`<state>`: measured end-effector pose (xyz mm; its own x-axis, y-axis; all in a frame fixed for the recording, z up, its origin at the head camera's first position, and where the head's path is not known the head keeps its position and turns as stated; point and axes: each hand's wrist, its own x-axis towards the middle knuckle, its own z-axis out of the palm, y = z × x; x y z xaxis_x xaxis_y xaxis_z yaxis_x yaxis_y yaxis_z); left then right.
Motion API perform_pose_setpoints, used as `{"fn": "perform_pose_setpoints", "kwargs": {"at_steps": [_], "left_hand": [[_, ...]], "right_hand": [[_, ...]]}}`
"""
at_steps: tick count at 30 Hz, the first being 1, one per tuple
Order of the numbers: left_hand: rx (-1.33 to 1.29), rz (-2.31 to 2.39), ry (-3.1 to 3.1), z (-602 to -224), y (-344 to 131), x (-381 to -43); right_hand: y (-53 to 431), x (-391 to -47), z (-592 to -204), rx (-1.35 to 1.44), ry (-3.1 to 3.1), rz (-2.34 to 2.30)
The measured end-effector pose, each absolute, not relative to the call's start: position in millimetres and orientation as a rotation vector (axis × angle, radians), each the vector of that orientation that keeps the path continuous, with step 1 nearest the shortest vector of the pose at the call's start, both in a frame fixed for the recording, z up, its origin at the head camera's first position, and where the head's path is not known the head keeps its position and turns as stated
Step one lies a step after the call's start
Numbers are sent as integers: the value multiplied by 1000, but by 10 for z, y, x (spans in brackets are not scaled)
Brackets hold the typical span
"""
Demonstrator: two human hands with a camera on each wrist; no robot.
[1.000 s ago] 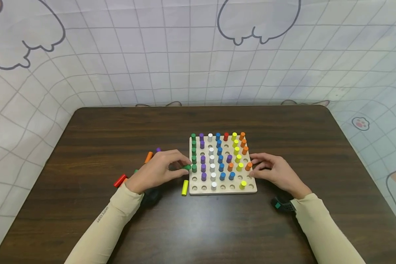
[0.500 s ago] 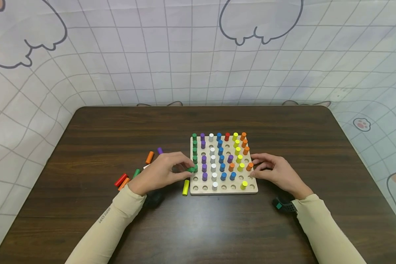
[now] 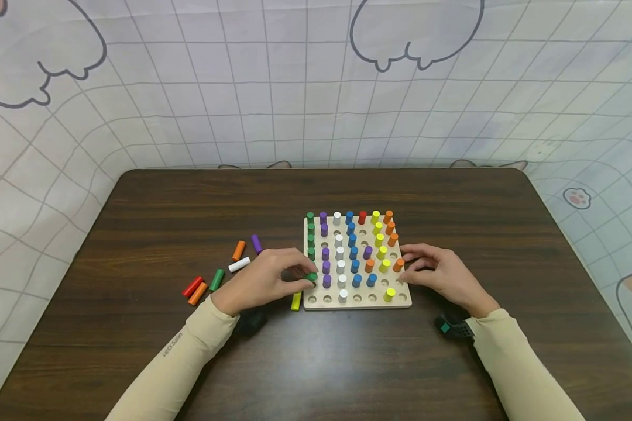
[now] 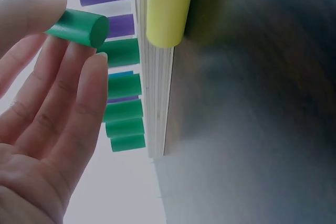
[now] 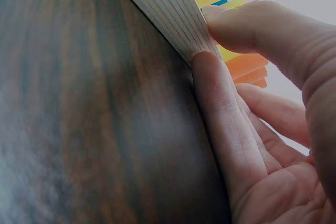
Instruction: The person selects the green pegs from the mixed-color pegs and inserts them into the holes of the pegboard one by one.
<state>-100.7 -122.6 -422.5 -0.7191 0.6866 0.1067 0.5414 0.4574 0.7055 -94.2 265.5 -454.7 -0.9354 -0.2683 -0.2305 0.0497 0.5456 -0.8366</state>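
A green peg (image 3: 310,276) is pinched between the thumb and fingers of my left hand (image 3: 263,278), over the left side of a wooden pegboard (image 3: 326,307). In the left wrist view the held peg (image 4: 79,27) lies tilted, apart from the upright green pegs (image 4: 123,85) in the board's left column. My right hand (image 3: 445,278) grips the board's right edge. Its thumb rests on top and a finger touches the layered side (image 5: 163,11), as the right wrist view shows. Columns of purple, white, blue, yellow and orange pegs stand in the board, with some holes bare.
Left of the board, loose pegs lie on the dark wooden table (image 3: 316,374): red (image 3: 192,286), orange (image 3: 239,251), green (image 3: 217,279), white (image 3: 239,265) and purple (image 3: 256,243). A yellow peg (image 3: 296,302) lies beside the board's front left corner, partly behind my left hand.
My left hand has moved right and slightly toward me with the green peg, from beside the board to over its left column. My right hand has stayed at the edge.
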Motion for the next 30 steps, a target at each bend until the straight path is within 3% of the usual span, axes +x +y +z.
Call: {"fn": "perform_pose_setpoints", "kwargs": {"at_steps": [30], "left_hand": [[1037,1123,2458,-4287,-1179,-1012]], "right_hand": [[2658,-956,-4572,-177,2463,-1329]]}}
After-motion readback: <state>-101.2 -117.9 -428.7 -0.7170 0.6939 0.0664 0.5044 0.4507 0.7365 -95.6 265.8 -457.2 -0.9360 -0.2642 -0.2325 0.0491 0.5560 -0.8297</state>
